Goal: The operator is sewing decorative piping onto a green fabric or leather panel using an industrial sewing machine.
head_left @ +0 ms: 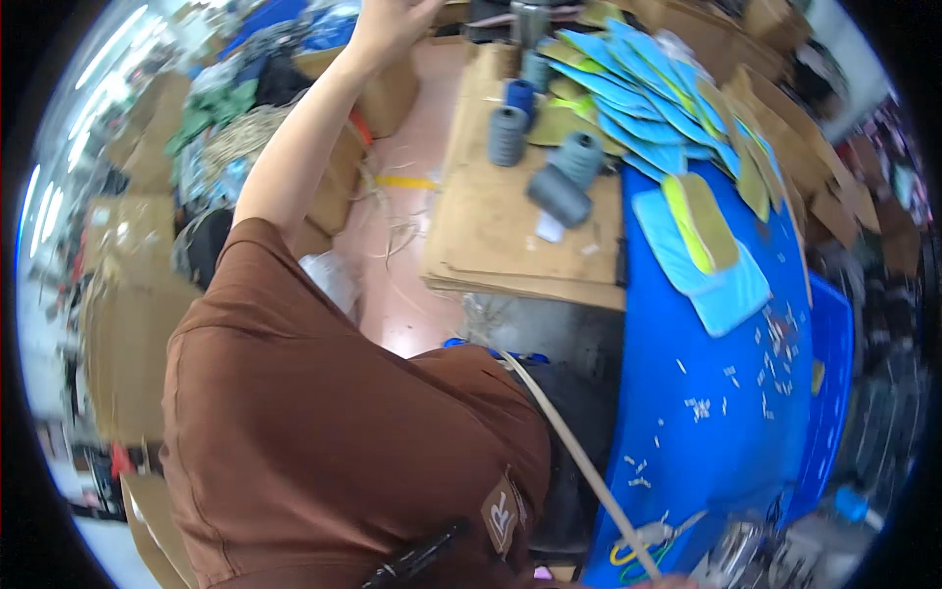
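One arm is at full stretch, so this looks like the reaching step. The left hand (391,24) is far out over the cardboard boxes (385,90), its fingers cut off by the frame, so I can't tell its grip. The right hand (677,583) is a mere sliver at the bottom, near the scissors (643,540) (its grip is unreadable too). Coming back calls for care, because the grey thread spools (557,167) stand close beside that forearm's path on the cardboard sheet (491,231). The pink floor (407,211) gives the only lane, and the blue table (706,412) has open room.

Head camera looks steeply down, close over the brown-shirted shoulder (294,412).
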Tool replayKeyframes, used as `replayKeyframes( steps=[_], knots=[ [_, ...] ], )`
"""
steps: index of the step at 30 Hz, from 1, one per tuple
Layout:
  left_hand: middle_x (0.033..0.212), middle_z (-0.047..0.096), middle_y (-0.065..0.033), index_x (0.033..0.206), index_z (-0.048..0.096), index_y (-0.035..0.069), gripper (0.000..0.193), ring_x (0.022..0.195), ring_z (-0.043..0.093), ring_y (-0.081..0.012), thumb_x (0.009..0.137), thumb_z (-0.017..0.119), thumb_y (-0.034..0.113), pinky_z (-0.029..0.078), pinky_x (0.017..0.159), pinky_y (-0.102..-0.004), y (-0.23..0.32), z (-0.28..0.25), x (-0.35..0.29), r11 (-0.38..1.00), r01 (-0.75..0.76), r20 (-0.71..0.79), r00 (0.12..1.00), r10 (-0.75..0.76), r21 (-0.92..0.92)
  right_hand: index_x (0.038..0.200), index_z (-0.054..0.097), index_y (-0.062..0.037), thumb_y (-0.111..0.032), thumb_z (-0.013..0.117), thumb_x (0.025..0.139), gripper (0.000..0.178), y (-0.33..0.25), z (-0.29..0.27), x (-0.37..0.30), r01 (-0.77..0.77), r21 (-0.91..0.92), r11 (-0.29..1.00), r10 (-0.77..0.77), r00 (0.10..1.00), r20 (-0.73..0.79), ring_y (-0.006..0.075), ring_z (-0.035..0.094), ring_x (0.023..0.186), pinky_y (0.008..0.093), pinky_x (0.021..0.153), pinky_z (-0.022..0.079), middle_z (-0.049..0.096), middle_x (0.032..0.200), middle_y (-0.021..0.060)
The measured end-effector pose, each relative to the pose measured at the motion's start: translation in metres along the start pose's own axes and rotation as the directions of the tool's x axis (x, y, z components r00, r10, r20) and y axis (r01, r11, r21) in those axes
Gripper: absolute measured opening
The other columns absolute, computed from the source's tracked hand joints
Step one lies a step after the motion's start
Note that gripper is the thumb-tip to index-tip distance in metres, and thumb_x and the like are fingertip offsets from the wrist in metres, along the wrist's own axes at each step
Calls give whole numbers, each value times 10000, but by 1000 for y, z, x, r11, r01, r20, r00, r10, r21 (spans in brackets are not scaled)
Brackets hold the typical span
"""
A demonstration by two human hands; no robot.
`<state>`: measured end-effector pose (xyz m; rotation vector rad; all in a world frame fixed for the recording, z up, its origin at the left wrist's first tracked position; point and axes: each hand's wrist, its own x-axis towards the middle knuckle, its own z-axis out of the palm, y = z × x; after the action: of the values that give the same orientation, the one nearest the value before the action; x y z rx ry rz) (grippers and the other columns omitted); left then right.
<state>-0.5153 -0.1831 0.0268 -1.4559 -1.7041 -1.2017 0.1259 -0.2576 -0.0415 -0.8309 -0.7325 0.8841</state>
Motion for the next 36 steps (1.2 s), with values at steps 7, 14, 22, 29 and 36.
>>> replayKeyframes(
  steps=[7,14,22,29,36],
  knots=[
    [1097,625,-135,1108,610,58,329,1002,640,-311,808,702,158,540,812,-416,185,199,-76,731,-445,471,565,677,-517,958,487,-107,-431,542,1006,332,26,54,-15,-106,-117,987,135,952,274,90,267,475,218,399,211,345,675,22],
    [1098,665,-148,1297,561,112,405,1035,654,-348,895,512,114,516,876,-477,132,424,-156,785,-561,625,521,582,-263,835,428,-108,-515,322,1061,477,40,17,-22,-137,-358,924,124,991,-59,62,277,482,207,416,197,302,594,-16],
    [1101,702,-122,1119,660,55,346,993,676,-311,786,602,-18,547,848,-400,251,318,-71,713,-412,133,808,573,-568,1102,429,-158,-548,453,998,404,63,3,-31,-248,-232,941,283,951,128,69,250,462,247,432,156,293,581,-25],
    [1173,644,-138,1111,660,55,288,1100,619,-338,862,662,200,501,938,-445,307,268,-179,274,-256,219,222,950,-927,991,421,-83,-292,512,1028,231,67,13,-28,-105,-338,935,149,983,109,86,351,489,229,419,304,463,717,66],
    [1146,623,-125,1155,625,71,552,1105,582,-338,732,815,370,471,924,-444,374,331,-160,451,-282,445,91,891,-847,1073,645,59,-163,538,1025,252,64,-12,-32,-136,-412,901,140,990,-21,128,552,618,265,574,498,588,800,75]
  ],
)
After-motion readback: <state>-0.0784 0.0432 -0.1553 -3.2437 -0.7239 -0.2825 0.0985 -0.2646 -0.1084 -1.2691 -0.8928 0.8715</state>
